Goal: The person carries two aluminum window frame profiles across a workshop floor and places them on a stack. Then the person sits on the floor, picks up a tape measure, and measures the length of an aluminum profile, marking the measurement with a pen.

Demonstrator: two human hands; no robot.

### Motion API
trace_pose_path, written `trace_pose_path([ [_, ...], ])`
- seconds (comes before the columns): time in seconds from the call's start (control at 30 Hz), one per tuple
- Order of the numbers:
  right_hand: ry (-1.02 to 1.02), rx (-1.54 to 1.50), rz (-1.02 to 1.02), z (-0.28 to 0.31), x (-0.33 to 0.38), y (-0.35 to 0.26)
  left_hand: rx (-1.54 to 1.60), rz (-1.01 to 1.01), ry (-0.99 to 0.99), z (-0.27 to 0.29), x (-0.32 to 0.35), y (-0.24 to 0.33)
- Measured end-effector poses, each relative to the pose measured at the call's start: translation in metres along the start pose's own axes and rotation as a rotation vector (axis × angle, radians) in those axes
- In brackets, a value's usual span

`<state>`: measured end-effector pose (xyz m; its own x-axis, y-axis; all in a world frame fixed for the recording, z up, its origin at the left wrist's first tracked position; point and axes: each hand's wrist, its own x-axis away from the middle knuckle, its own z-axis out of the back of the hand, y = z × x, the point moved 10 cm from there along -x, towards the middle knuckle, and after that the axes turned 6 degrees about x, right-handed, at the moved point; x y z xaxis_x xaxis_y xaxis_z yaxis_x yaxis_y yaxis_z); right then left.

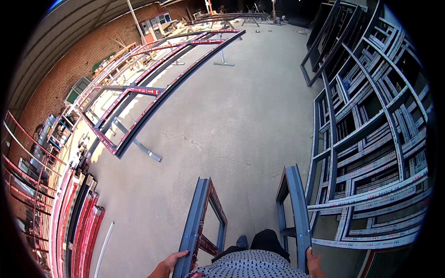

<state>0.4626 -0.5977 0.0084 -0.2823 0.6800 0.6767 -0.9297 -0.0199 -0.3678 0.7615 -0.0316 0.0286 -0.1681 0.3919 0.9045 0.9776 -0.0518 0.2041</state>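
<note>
Concrete workshop floor (232, 120) lay ahead. Our left hand (168, 266) clenched one grey window frame (200, 222), right hand (314, 265) another frame (296, 208), both upright at our sides; best kept level, clear of stacked frames (371, 139).

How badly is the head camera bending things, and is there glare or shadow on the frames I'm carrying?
Head view: strong fisheye, so the stacked frames bow near the black rim; floor evenly sunlit, no harsh glare; left hand and right hand on the two frames are sharp but cut by the lower edge.
</note>
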Motion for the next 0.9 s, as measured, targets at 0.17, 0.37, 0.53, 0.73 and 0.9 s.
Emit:
trace_pose_path([
  [0.17, 0.028, 0.160, 0.072, 0.004, -0.148, -0.086, -0.096, -0.129, 0.235, -0.026, -0.041, 0.110],
  [0.37, 0.081, -0.001, 0.024, 0.022, -0.273, -0.249, -0.043, 0.037, 0.387, -0.132, -0.083, 0.240],
  [0.53, -0.130, -0.127, 0.055, 0.061, -0.324, -0.401, -0.057, 0.113, 0.324, -0.186, -0.156, 0.353],
  [0.73, -0.019, 0.096, 0.105, 0.085, -0.458, -0.498, -0.067, 0.017, -0.003, -0.264, -0.244, 0.533],
  [0.9, -0.007, 0.157, 0.094, 0.104, -0.550, -0.647, -0.085, 0.015, -0.045, -0.317, -0.334, 0.692],
])
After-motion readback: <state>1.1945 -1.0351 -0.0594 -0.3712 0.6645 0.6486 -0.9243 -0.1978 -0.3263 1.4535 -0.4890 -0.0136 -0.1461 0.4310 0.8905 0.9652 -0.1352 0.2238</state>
